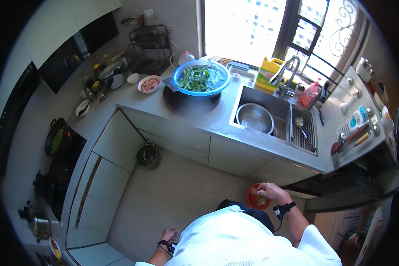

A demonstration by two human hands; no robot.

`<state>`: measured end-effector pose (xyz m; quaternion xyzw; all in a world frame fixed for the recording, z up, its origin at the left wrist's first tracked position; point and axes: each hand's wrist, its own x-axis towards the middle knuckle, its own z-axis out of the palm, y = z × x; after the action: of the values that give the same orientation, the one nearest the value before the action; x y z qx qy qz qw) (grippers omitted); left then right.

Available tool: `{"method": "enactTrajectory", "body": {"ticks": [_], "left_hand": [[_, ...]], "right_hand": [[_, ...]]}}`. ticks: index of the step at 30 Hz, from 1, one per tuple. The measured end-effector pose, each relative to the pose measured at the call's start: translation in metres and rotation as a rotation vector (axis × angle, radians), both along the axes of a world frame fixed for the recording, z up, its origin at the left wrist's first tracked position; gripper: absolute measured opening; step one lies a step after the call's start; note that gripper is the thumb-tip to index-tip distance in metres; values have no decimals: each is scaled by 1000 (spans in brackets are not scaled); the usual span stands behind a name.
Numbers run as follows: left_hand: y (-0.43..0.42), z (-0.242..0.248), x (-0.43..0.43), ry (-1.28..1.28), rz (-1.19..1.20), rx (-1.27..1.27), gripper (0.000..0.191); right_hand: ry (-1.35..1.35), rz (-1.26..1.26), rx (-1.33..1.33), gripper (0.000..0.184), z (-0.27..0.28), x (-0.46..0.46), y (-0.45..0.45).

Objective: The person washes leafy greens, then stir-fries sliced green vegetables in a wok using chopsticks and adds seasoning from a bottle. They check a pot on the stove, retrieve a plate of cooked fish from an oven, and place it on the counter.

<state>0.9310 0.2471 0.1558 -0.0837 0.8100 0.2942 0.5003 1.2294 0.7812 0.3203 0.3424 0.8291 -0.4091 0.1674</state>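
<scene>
My right hand (272, 192) is over a small red basin (248, 200) on the floor. Its fingers are bunched together, and whether they pinch anything is too small to tell. Pale and green scraps (262, 200) lie in that basin. Low and away from the counter hangs my left hand (169, 234), loosely spread, with nothing seen in it. In front of me on the counter, a blue-rimmed basin (226, 87) holds leafy greens (201, 78). It rests over a dark round board (173, 102), where a cleaver blade (170, 84) sticks out at the left.
A steel bowl (255, 117) sits in the sink (279, 111). A bowl of chopped meat (150, 84) and a pressure cooker (114, 78) stand on the counter. A wok with greens (57, 139) is on the cooktop (66, 156). One lidded pot (147, 155) stands on the floor by the cabinets.
</scene>
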Motion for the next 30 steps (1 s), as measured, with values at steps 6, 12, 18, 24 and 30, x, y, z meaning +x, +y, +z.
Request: {"method": "enactTrajectory", "body": {"ticks": [6,12,18,24,30], "left_hand": [[49,20,43,-175,7,503,47],[70,52,52,-405,116,358,45],[68,65,81,-125,101,177,50],[56,72,139,-53,257,79,46],[30,81,176,-166,451,92,37]], "right_hand": [[-2,118,-32,37,-18,-46,35],[63,308,-5,37,-24,-113,58],[87,513,-24,35,-74,-162,67],[-10,781,-92,39,-102,-214,45],[29,887,-44,38,-88,-267,27]]}}
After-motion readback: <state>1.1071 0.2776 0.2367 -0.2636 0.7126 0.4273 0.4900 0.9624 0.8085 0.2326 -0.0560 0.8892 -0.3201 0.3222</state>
